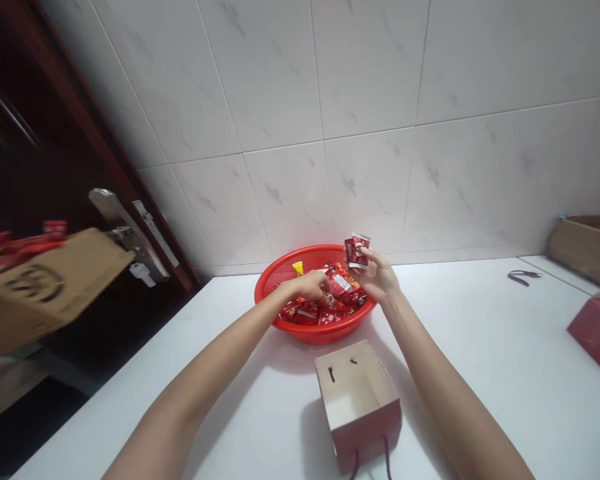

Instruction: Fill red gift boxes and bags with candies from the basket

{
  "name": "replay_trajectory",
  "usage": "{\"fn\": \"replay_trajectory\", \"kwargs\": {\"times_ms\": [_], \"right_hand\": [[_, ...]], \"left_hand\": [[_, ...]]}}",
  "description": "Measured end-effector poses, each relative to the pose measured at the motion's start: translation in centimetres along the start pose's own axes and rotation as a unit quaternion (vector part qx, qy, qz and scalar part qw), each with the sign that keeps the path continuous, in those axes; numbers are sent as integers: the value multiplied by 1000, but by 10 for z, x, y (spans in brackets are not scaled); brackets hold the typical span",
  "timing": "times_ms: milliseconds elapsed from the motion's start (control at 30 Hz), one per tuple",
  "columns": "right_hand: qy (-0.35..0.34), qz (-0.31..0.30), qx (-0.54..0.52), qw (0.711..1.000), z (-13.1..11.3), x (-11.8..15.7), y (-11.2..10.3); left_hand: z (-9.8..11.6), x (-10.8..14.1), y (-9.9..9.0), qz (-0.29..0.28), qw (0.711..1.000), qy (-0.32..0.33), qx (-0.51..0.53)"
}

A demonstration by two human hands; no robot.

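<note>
A red plastic basket (317, 333) with a perforated wall stands near the tiled wall and holds many small red wrapped candies (307, 313). My left hand (314, 287) reaches into it, fingers bent down among the packets; whether it grips one is hidden. Over the basket's right rim, my right hand (381, 277) pinches small red candy packets (360, 248) between thumb and fingers. Just in front of the basket sits an open dark red gift box (367, 430) with a cream inside and cord handles. Its visible inner walls and floor are bare.
At left, a cardboard box (65, 287) of red packets is near the dark door (10, 147) with its metal handle (130, 233). On the white table (480, 347) at right lie a dark ribbon (523, 275), a red box (597, 333) and a brown carton (583, 250).
</note>
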State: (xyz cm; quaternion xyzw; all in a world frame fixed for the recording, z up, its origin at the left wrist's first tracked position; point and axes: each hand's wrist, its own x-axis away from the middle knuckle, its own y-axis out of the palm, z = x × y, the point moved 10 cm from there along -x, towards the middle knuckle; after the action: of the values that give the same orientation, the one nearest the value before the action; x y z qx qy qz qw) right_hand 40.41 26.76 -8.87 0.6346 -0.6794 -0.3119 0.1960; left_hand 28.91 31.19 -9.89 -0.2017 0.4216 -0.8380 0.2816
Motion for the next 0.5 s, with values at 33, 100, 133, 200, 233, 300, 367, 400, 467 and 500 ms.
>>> {"fn": "replay_trajectory", "kwargs": {"times_ms": [33,100,133,200,233,300,367,400,467,500], "right_hand": [[1,-2,2,1000,-1,0,1],[0,-8,9,1000,-3,2,3],[-3,-13,13,1000,-6,3,5],[-13,-27,24,999,-11,6,11],[-21,-36,32,999,-13,8,15],[-34,-56,52,997,-18,14,23],[-41,-66,65,995,-22,22,29],[-41,-69,70,994,-23,26,32],[-33,-76,79,993,-25,35,37],[-26,-82,85,993,-26,40,39]], "left_hand": [[6,7,-8,18,1000,14,21],[17,23,-23,56,995,41,75],[20,31,-30,76,990,50,104],[22,46,-40,117,979,54,160],[22,52,-43,136,972,53,186],[24,63,-45,160,958,55,232],[26,71,-43,177,942,60,279],[28,74,-42,188,933,64,300],[33,81,-42,222,912,71,337],[35,84,-43,244,901,75,351]]}}
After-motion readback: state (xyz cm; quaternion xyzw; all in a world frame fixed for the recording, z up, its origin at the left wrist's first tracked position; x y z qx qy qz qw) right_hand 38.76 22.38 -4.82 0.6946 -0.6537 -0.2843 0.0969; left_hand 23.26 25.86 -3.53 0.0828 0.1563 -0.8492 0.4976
